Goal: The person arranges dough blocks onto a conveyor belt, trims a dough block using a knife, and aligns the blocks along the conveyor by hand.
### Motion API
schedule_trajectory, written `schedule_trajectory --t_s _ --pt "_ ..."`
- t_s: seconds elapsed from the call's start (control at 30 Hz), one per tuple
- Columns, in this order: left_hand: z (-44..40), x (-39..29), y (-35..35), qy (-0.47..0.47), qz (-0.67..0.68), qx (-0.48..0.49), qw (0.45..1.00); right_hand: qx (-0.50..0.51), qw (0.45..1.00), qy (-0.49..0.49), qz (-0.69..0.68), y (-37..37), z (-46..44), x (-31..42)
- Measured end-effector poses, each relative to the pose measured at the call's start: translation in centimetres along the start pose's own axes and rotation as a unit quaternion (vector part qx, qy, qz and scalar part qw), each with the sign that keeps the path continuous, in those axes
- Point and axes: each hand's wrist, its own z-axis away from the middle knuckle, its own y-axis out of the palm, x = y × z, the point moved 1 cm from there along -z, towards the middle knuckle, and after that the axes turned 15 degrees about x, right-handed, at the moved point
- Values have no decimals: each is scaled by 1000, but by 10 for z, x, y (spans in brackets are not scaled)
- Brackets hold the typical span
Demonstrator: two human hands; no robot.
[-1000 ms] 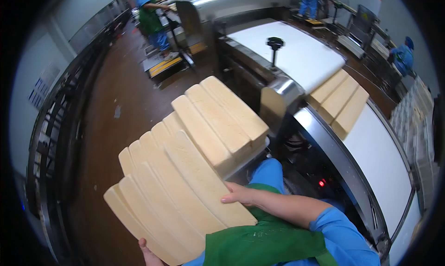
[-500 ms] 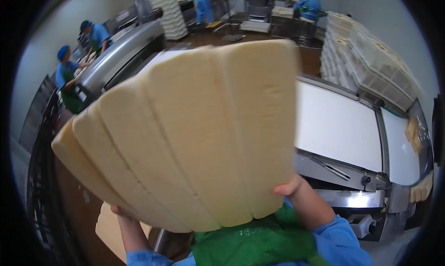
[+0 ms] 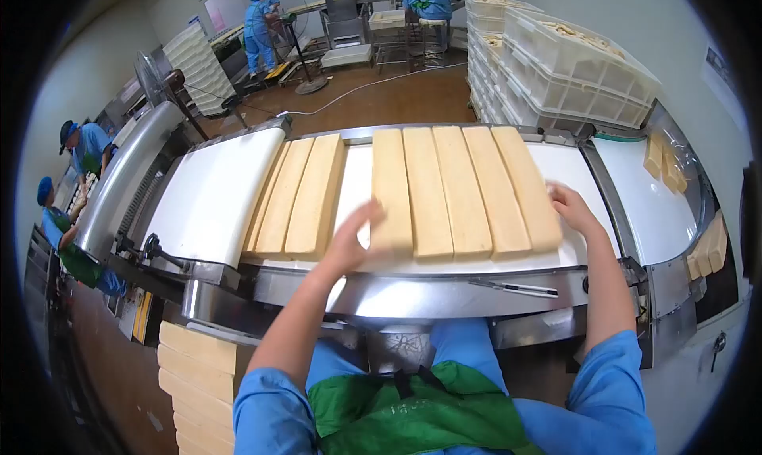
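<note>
Several long pale blocks [image 3: 451, 191] lie side by side, lengthwise away from me, on the white conveyor belt [image 3: 355, 187]. At the left end of this row is my left hand [image 3: 352, 237], blurred, with its fingers apart beside the nearest block. My right hand [image 3: 573, 207] is at the right end, its fingertips at the side of the outermost block and slightly bent; neither hand is wrapped round a block. Another group of similar blocks [image 3: 295, 195] lies on the belt to the left, separated from the row by a gap.
A metal edge [image 3: 413, 295] with a pen-like tool [image 3: 514, 288] runs along the belt's front. More blocks [image 3: 197, 383] are stacked at lower left. Crates [image 3: 571, 66] stand behind right. Two people work at far left, others at the back. A curved belt [image 3: 647, 193] lies right.
The blocks held up between my hands are now flat on the belt. My hands have come off them to either side, and the view has turned right towards the conveyor.
</note>
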Motion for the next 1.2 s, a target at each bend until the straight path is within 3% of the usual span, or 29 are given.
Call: schedule_trajectory --t_s 0.03,0.13,0.23,0.3,0.63,0.77,0.97,1.2 --pt "7 -13 9 -33 -43 79 995 72 995 54 54 -10 8 -10" --pt "9 -18 24 -18 -69 89 993 -8 986 111 -124 -1 25 16" --pt "-3 -59 22 -17 -182 95 979 -8 980 58 188 34 27 40" --pt "2 -81 32 -51 -207 99 972 9 974 48 221 53 25 61" --pt "43 8 -42 -100 -378 98 915 19 976 52 210 165 -28 136" --pt "52 13 -50 -92 -330 98 934 36 980 75 178 168 -32 144" --pt "48 -7 -41 -120 -294 64 946 29 922 -33 385 192 20 153" --pt "18 -29 8 -69 -279 20 958 -3 941 -53 335 201 5 138"
